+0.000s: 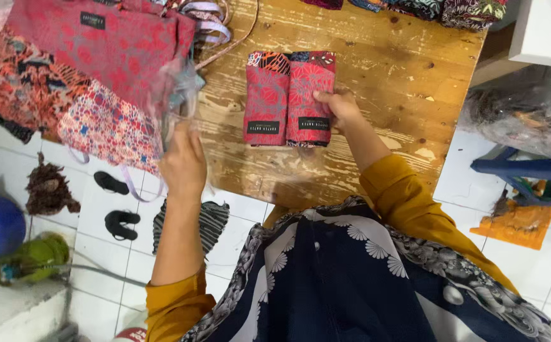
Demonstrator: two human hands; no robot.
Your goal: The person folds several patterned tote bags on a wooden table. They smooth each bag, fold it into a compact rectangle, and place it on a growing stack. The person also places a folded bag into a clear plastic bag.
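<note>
Head view, looking down on a wooden table (377,63): rough unfinished planks, pale scuffs, dark knots, grain running left to right.

Right hand (339,107): fingers curled onto the right edge of the right folded bundle (310,98), thumb on its top face, pinning it to the table. Grip closed on the cloth. This bundle is a rectangular fold of red-pink patterned fabric with a dark sewn label at its lower end. Touching it at 9 o'clock lies the left folded bundle (266,98), same shape, same fabric, same kind of label. Both sit near table centre.

Left hand (183,161): raised at the table's left edge, at 8 o'clock from the bundles. Fingers blurred against a hanging pile of patterned cloth (98,76) in red, orange and pink prints; cannot tell whether it grips.

Far table edge, 12 to 1 o'clock: more dark patterned fabric (453,9).

Floor: white tiles (123,209). Pair of black sandals (116,202) at 7 o'clock. Blue chair frame (529,171) at 3 o'clock.
</note>
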